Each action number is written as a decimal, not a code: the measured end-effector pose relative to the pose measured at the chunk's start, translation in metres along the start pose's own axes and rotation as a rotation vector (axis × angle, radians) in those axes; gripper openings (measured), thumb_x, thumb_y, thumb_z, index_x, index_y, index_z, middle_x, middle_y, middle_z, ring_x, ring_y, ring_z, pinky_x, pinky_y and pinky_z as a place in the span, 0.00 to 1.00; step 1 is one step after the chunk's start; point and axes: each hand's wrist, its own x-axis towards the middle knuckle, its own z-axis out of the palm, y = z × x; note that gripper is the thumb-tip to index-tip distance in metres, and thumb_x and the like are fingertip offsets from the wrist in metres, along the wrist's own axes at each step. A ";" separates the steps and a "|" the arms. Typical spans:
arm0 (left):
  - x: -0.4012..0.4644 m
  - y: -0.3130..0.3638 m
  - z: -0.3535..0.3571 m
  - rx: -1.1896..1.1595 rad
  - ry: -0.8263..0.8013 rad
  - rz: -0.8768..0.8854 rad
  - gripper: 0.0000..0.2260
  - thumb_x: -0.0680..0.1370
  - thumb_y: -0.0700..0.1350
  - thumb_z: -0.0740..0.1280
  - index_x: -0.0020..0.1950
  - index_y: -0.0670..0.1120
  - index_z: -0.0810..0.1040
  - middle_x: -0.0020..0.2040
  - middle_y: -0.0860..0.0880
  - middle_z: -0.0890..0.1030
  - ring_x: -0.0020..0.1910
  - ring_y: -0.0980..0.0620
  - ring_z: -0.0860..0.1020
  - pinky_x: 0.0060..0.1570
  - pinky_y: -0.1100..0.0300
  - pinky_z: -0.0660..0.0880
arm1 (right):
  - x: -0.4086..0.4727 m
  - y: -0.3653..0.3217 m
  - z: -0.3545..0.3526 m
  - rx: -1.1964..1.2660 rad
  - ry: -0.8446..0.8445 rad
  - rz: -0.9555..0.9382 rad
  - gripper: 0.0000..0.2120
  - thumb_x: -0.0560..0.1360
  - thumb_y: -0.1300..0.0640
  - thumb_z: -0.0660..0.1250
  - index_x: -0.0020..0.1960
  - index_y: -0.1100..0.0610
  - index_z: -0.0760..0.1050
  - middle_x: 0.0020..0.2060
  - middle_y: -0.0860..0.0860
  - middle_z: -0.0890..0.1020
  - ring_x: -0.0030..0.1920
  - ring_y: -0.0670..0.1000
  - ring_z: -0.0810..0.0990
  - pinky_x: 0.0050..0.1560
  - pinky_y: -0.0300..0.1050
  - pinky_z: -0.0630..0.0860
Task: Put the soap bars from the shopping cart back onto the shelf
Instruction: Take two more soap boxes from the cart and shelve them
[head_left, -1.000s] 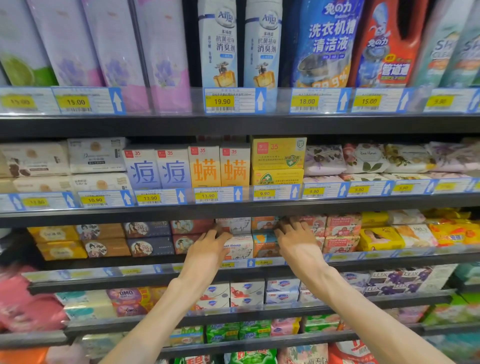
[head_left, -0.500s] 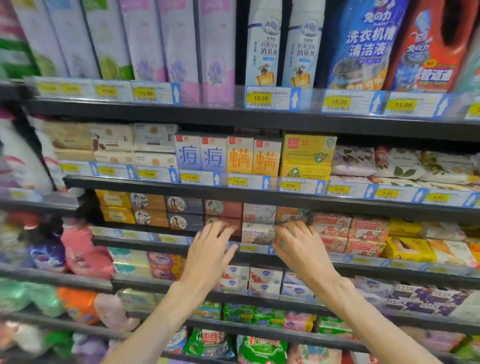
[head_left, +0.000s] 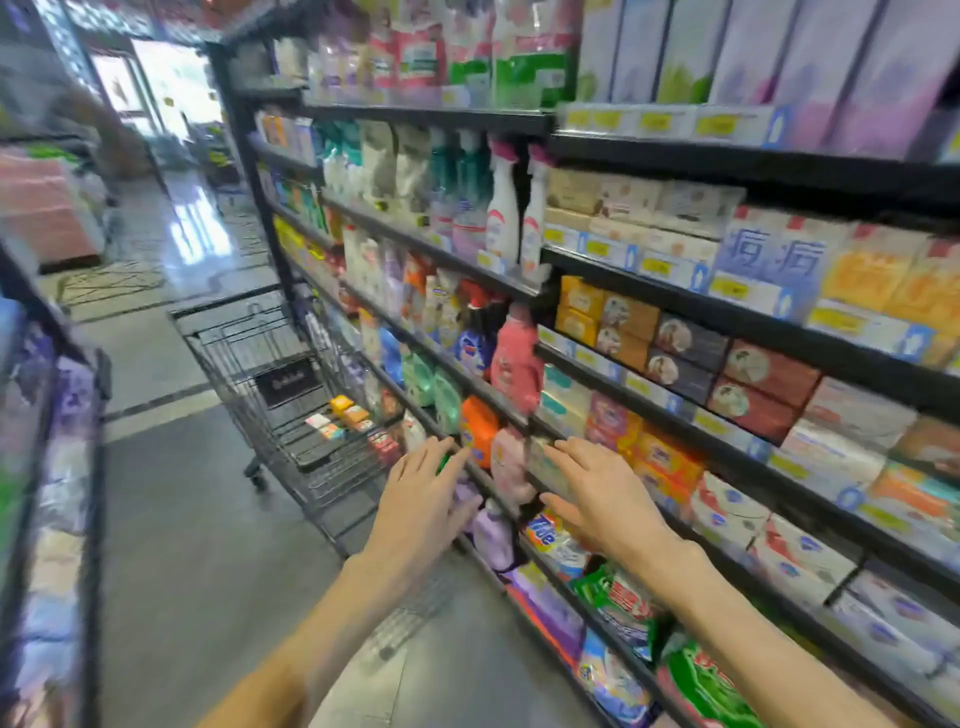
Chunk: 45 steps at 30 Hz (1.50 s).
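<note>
At the far left a blurred rack of purple and white packets (head_left: 49, 467) lines the aisle, and beside it stretches the glossy grey tiled floor (head_left: 171, 519). Next comes the black wire shopping cart (head_left: 270, 374), parked against the foot of the shelving; on its floor, toward the corner nearest the shelving, lie several small boxed soap bars in yellow, orange, white and red wrappers (head_left: 345, 415), loose and not stacked. The left hand (head_left: 421, 506) hovers just past the cart's near rim with fingers straight and spread, holding nothing. The right hand (head_left: 597, 493) is likewise flat and empty, fingers splayed, in front of the lower shelf edge by a pink pouch (head_left: 511, 467). Further right, the black metal shelf of boxed soaps (head_left: 675, 322) carries brown, dark and red cartons in neat double rows behind yellow price tags. The step in hand looks to be reaching into the cart for more bars. To do it well, I would lower the left hand over the rim, pinch a bar by its narrow sides, read its wrapper, then match it to the same carton row before sliding it in square and face-out.
</note>
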 end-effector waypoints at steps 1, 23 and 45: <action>-0.018 -0.019 -0.009 0.034 -0.009 -0.052 0.28 0.75 0.61 0.64 0.71 0.50 0.70 0.71 0.48 0.71 0.71 0.45 0.69 0.66 0.49 0.69 | 0.014 -0.020 0.008 0.019 -0.008 -0.061 0.28 0.68 0.45 0.71 0.64 0.58 0.76 0.57 0.55 0.81 0.54 0.59 0.80 0.52 0.52 0.79; -0.199 -0.433 -0.131 0.264 -0.030 -0.571 0.28 0.75 0.63 0.57 0.69 0.47 0.74 0.66 0.44 0.77 0.64 0.42 0.76 0.60 0.45 0.76 | 0.314 -0.439 0.149 0.236 -0.077 -0.606 0.31 0.66 0.45 0.76 0.65 0.57 0.76 0.54 0.53 0.82 0.52 0.56 0.82 0.50 0.47 0.79; 0.018 -0.802 -0.066 0.280 -0.153 -0.618 0.28 0.77 0.63 0.58 0.73 0.50 0.71 0.71 0.45 0.73 0.69 0.44 0.73 0.64 0.46 0.72 | 0.701 -0.494 0.340 0.208 -0.222 -0.493 0.33 0.77 0.40 0.62 0.77 0.52 0.60 0.71 0.50 0.70 0.71 0.52 0.68 0.70 0.47 0.67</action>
